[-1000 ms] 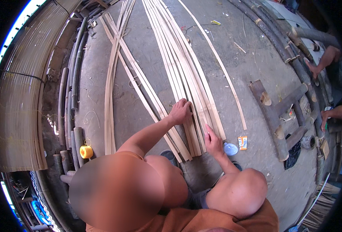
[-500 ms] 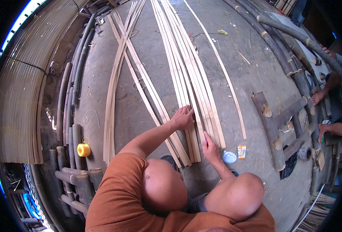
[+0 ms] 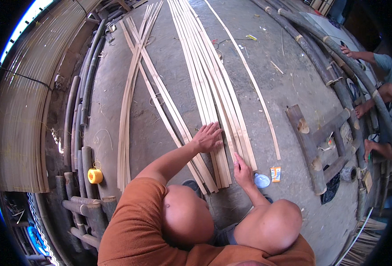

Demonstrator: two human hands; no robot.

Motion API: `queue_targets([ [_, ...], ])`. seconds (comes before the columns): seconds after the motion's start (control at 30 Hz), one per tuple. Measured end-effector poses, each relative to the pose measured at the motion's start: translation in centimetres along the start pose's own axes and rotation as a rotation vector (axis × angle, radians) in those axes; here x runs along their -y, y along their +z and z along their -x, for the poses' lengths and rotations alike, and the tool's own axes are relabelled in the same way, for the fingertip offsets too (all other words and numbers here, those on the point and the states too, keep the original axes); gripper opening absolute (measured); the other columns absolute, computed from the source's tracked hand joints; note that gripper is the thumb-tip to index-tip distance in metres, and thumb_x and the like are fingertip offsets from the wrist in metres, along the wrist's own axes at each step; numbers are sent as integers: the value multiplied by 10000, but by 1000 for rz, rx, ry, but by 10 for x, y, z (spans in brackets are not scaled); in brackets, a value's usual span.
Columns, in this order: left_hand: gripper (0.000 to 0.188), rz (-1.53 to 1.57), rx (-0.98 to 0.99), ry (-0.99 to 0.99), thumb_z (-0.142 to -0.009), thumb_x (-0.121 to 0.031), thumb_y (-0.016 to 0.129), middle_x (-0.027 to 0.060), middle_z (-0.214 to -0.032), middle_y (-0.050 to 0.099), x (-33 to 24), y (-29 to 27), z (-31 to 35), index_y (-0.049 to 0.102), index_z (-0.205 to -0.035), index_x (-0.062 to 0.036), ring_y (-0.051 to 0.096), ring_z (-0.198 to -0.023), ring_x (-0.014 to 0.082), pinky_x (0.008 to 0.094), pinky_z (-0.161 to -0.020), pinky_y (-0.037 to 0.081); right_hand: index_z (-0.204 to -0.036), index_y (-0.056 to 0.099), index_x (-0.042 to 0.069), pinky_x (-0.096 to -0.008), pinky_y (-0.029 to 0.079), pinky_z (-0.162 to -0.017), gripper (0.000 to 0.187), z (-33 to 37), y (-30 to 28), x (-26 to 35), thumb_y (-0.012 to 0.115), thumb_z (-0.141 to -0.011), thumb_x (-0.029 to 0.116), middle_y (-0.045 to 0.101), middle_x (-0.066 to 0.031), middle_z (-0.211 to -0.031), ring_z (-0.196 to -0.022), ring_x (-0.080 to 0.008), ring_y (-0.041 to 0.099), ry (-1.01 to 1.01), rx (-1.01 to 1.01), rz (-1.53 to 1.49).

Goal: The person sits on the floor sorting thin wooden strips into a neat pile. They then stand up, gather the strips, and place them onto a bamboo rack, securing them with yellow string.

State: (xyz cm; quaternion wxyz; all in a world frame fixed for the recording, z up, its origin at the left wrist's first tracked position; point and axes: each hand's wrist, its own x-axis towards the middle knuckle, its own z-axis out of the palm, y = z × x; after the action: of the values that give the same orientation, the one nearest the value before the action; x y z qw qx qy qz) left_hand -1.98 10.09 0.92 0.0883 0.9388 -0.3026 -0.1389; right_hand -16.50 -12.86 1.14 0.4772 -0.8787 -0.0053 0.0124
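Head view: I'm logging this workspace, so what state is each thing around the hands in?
Middle strips: lying lengthwise, side by side
Left hand: open, palm down over the middle strips
Right hand: at the middle strips' near ends, grip unclear
Left strips: lying crossed
Lone strip: lying apart, curved in view
Yellow roll: wound
Packet: lying down; sealed or open, cannot tell

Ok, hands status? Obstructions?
Left hand spread on long pale wooden strips. Right hand at one strip's near end. Round pale-blue dish beside right hand, off the strips.
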Motion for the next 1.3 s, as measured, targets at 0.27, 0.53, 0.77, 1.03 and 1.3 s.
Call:
queue_targets([
  [0.27, 607, 332, -117, -197, -957, -428, 546, 256, -1460, 396, 0, 0, -31, 433, -1351, 19, 369, -1379, 418, 522, -1111, 342, -1314, 605, 122, -467, 488, -842, 398, -4, 5, -19, 580, -919, 171, 662, -196, -1060, -976, -386, 622, -86, 91, 116],
  [0.53, 811, 81, -201, -269, -952, -573, 478, 269, -1574, 240, -4, -1, -75, 293, -1503, -7, 206, -1471, 433, 576, -1183, 145, -1418, 514, 200, -562, 297, -1101, 508, -5, -14, -20, 588, -925, 301, 414, -121, -1499, -1380, -342, 377, -194, -37, 649],
  [0.77, 944, 51, 4, -274, -947, -640, 405, 287, -1599, 152, -4, 1, -94, 185, -1523, 74, 102, -1511, 388, 561, -1204, -1, -1546, 321, 252, -626, 132, -1157, 602, -3, -5, -41, 468, -980, 396, 257, -130, -1608, -1481, -351, 229, -99, 80, 712],
  [1.03, 883, 221, -36, -150, -942, -570, 505, 352, -1538, 225, 25, -6, -127, 265, -1466, 99, 180, -1472, 457, 530, -1198, 169, -1550, 305, 249, -657, 91, -1154, 594, -26, -7, -40, 457, -984, 347, 243, -149, -1609, -1491, -352, 204, -86, 46, 706],
  [1.3, 765, 186, -265, -233, -959, -473, 523, 294, -1540, 283, 24, 9, -115, 291, -1484, 33, 258, -1448, 434, 545, -1182, 194, -1446, 451, 131, -551, 343, -1042, 557, -57, -54, -53, 553, -948, 357, 451, -178, -1403, -1274, -371, 431, -33, -179, 626],
])
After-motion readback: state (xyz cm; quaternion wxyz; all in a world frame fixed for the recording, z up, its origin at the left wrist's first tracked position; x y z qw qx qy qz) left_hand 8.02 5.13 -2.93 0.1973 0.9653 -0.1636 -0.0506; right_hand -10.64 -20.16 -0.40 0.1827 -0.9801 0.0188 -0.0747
